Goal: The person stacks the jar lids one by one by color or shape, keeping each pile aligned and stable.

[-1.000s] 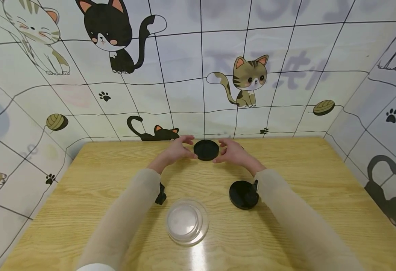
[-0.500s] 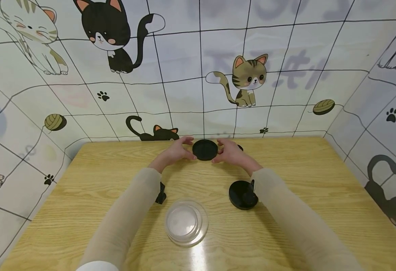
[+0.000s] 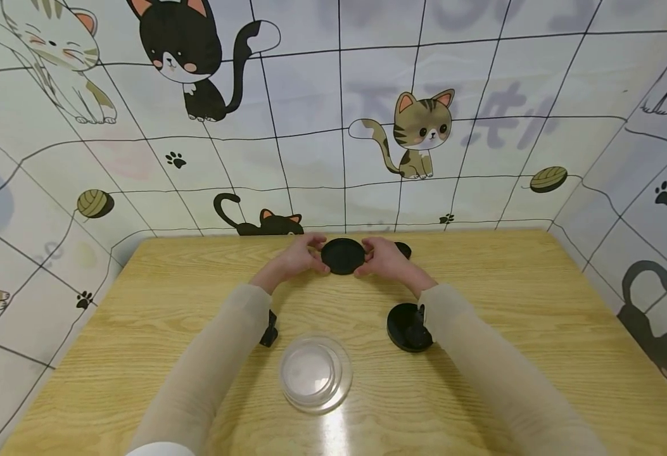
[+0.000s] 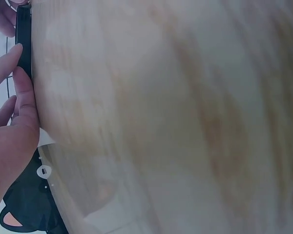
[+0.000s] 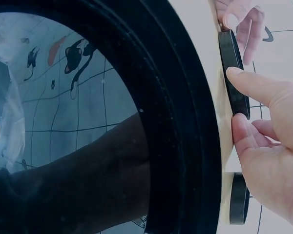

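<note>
A flat, round black disc [image 3: 343,256] with a raised rim lies near the table's far edge. My left hand [image 3: 301,254] holds its left side; in the left wrist view, fingertips of the left hand [image 4: 14,112] touch the disc's thin edge [image 4: 23,29]. From the other side my right hand [image 3: 386,258] grips it, with the thumb and fingers of the right hand [image 5: 278,126] on the rim in the right wrist view. Just behind that hand sits a smaller black disc [image 3: 404,250], partly hidden.
A larger glossy black disc [image 3: 409,327], partly covered by the right wrist's camera, lies under the right forearm and fills much of the right wrist view. Nearer me are stacked clear round plastic pieces [image 3: 315,373]. A cat-patterned cloth wall [image 3: 310,158] borders the wooden table [image 3: 196,266].
Both hands have drawn the black disc slightly toward me and to the left. More of the smaller disc behind the right hand now shows.
</note>
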Motion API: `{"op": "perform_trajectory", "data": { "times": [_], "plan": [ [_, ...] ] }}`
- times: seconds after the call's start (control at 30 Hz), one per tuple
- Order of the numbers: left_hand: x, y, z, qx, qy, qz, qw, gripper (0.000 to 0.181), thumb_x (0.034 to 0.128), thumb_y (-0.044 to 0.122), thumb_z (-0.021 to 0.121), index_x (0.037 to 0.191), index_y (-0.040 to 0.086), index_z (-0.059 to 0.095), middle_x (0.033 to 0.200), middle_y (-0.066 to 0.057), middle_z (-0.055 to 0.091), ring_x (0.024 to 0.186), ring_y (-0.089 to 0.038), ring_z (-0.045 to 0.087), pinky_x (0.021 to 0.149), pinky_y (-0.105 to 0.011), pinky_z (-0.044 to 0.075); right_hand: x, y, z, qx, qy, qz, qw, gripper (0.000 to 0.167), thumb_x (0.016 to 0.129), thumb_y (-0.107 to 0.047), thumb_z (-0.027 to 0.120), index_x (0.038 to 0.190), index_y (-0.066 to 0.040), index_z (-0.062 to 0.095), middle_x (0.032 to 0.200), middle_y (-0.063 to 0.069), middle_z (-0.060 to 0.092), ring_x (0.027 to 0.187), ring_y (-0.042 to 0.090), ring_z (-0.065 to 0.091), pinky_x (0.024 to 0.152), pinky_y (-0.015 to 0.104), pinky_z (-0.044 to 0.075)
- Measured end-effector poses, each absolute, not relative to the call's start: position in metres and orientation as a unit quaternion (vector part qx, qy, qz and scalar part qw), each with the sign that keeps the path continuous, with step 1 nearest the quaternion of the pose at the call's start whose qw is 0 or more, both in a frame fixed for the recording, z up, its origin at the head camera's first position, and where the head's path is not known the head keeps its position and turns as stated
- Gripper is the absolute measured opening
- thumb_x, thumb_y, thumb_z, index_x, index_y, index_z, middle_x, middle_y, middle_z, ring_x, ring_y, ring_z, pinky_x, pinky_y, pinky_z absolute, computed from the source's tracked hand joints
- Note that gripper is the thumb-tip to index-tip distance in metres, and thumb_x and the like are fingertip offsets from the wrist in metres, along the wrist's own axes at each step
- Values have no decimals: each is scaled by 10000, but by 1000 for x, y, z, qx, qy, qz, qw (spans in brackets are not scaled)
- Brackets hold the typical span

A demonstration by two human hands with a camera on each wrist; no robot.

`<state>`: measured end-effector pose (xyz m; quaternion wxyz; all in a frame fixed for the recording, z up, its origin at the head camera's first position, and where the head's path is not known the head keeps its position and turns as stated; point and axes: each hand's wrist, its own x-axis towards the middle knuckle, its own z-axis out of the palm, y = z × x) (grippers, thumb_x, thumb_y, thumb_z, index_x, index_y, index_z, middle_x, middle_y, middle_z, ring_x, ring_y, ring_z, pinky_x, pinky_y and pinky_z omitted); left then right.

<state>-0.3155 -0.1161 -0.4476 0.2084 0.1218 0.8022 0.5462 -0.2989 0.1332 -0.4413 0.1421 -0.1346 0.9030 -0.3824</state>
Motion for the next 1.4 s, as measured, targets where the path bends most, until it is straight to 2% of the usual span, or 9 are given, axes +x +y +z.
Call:
{"op": "perform_trajectory", "data": {
  "times": [0.23, 0.4, 0.6, 0.73, 0.83, 0.93, 1.1, 1.23, 1.4],
  "plan": [
    [-315, -115, -450, 138, 808, 537, 200, 776, 806, -86, 806, 1490, -24, 444, 1403, -195, 464, 1030, -266, 586, 869, -330, 503, -300, 136, -444, -144, 905, -377, 135, 789, 858, -160, 850, 1498, 59, 446, 1307, 192, 578, 1102, 288, 587, 995, 447, 480],
    [-314, -110, -449, 143, 810, 532, 202, 764, 812, -69, 806, 1486, -4, 451, 1397, -176, 451, 1059, -264, 568, 880, -326, 494, -297, 141, -443, -128, 900, -394, 136, 791, 847, -160, 859, 1502, 27, 456, 1345, 194, 566, 1133, 300, 587, 985, 442, 490],
    [-312, -102, -439, 161, 797, 543, 211, 735, 831, -25, 799, 1481, 45, 463, 1409, -148, 434, 965, -267, 612, 825, -312, 520, -289, 159, -436, -129, 879, -443, 121, 755, 828, -145, 872, 1462, 12, 494, 1345, 201, 540, 1153, 321, 607, 926, 430, 530],
    [-303, -96, -430, 168, 783, 558, 215, 732, 826, -21, 812, 1468, 53, 468, 1397, -143, 434, 1020, -282, 635, 802, -325, 546, -279, 171, -426, -143, 874, -452, 107, 731, 816, -135, 879, 1431, 16, 514, 1317, 201, 544, 1112, 322, 614, 905, 432, 535],
    [-293, -94, -424, 172, 777, 569, 210, 734, 807, -22, 836, 1445, 50, 480, 1365, -140, 444, 1027, -275, 627, 810, -330, 548, -270, 177, -418, -157, 871, -456, 99, 734, 814, -129, 882, 1426, 32, 510, 1293, 208, 549, 1071, 320, 604, 885, 428, 535],
    [-281, -90, -418, 176, 776, 572, 198, 736, 794, -11, 856, 1427, 57, 488, 1328, -131, 452, 941, -250, 599, 801, -320, 532, -260, 184, -413, -171, 865, -464, 88, 735, 812, -120, 883, 1420, 49, 506, 1256, 207, 557, 1039, 307, 592, 871, 398, 529],
    [-257, -83, -408, 185, 779, 573, 174, 755, 772, 5, 882, 1416, 75, 493, 1262, -105, 461, 835, -196, 547, 710, -285, 494, -239, 195, -407, -187, 856, -477, 72, 720, 808, -108, 887, 1403, 52, 514, 1207, 190, 585, 996, 292, 589, 836, 337, 521],
    [-235, -79, -403, 189, 766, 592, 166, 764, 763, -8, 883, 1417, 63, 496, 1227, -109, 449, 822, -196, 529, 674, -279, 475, -219, 202, -403, -192, 850, -485, 73, 722, 810, -100, 884, 1408, 48, 507, 1174, 173, 597, 947, 281, 590, 789, 310, 520],
    [-204, -72, -403, 178, 755, 612, 154, 759, 741, -35, 885, 1402, 56, 523, 1202, -102, 463, 840, -194, 549, 694, -271, 507, -190, 208, -400, -184, 849, -491, 71, 721, 790, -99, 898, 1395, 26, 525, 1142, 141, 597, 905, 259, 604, 769, 299, 523]
  ]
}}
